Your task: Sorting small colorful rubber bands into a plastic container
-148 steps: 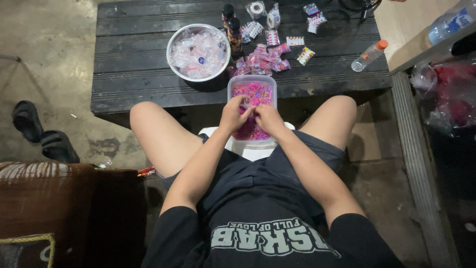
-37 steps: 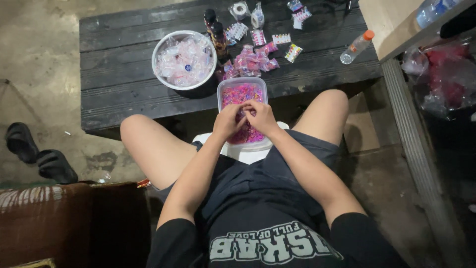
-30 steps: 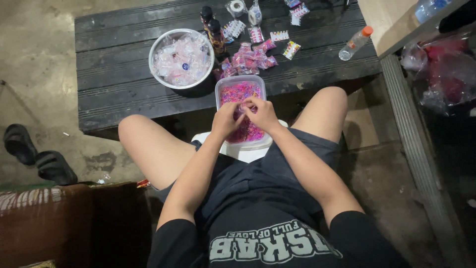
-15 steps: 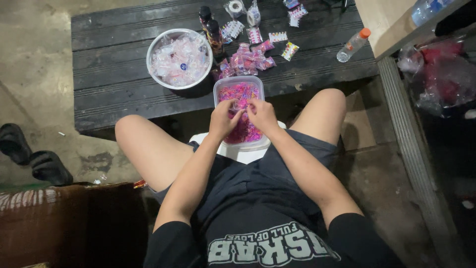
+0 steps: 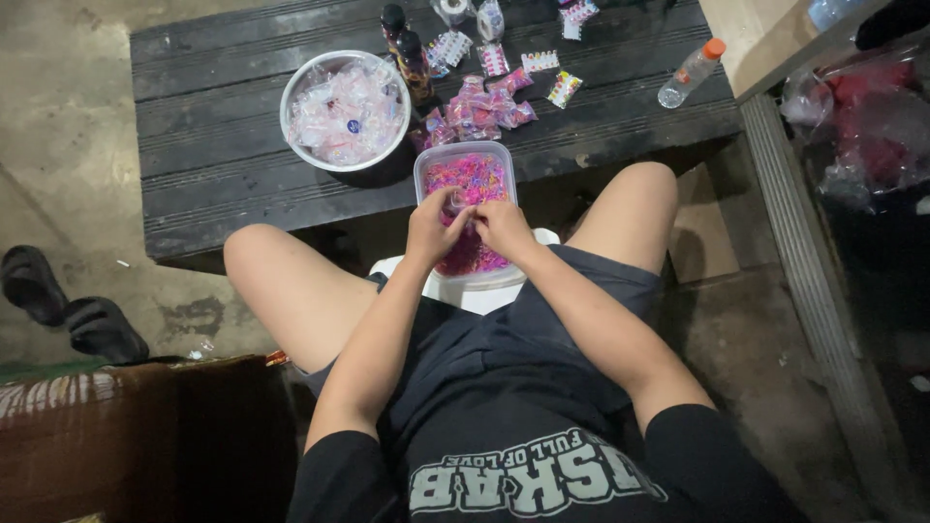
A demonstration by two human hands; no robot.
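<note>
A clear plastic tub (image 5: 466, 152) full of small pink, purple and orange bands rests between my knees on a white stool (image 5: 477, 293). My left hand (image 5: 433, 230) and my right hand (image 5: 505, 228) meet over the tub, fingertips pinched together on something small, likely a little clear bag; what is between them is too small to make out. Behind the tub on the black slatted table (image 5: 232, 165) stands a metal bowl (image 5: 345, 100) heaped with small clear packets, and beside it lies a pile of filled pink packets (image 5: 479, 108).
Two dark bottles (image 5: 405, 50), a tape roll (image 5: 453, 10), several small colourful packs (image 5: 556, 79) and a plastic bottle with an orange cap (image 5: 687, 76) lie on the table. Black sandals (image 5: 64, 307) sit on the floor at left. A red plastic bag (image 5: 864, 131) is at right.
My hands have stayed over the tub, working with the fingertips. They were spread slightly apart half a second ago and have come together again. The camera view has drifted a little.
</note>
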